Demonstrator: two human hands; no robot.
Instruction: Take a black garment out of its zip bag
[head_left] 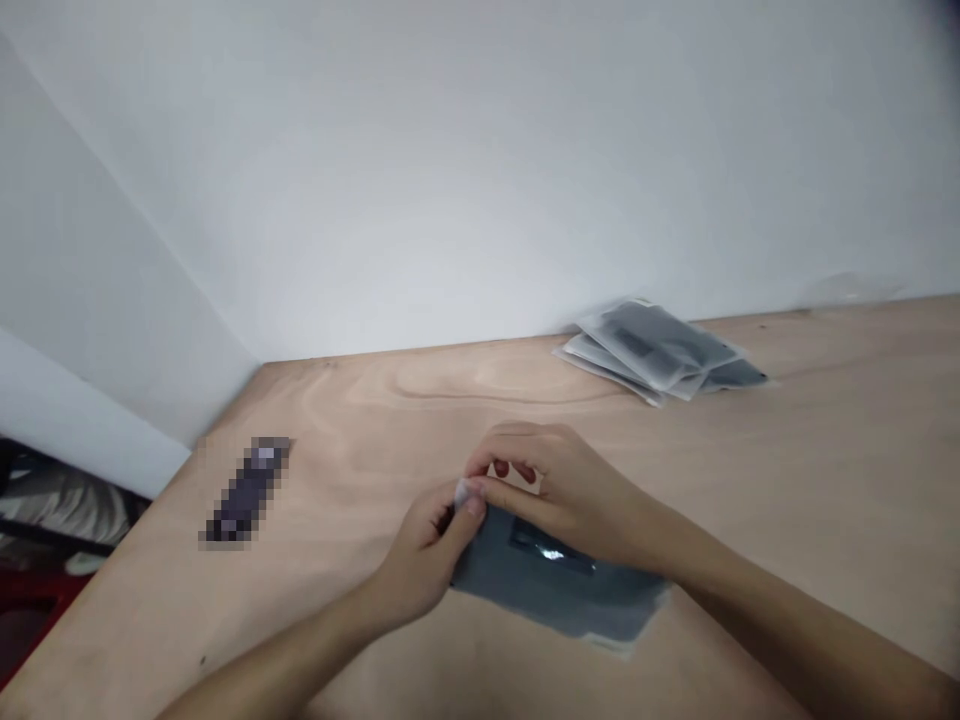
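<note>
The left hand [422, 558] and right hand [574, 485] pinch the ten-o'clock corner of a filmy packet [555, 598], at five o'clock above the counter [360, 420]; seemingly similar sleeves [664, 345] lie at three.

No text, number or sign can be read. The dark patch [555, 553] on the pouch [540, 597] bears a glint.

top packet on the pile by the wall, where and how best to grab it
Pinch the top packet at its near edge, probably best from the side away from the wall: it lies thin and roughly flat, with the wall close behind.
</note>
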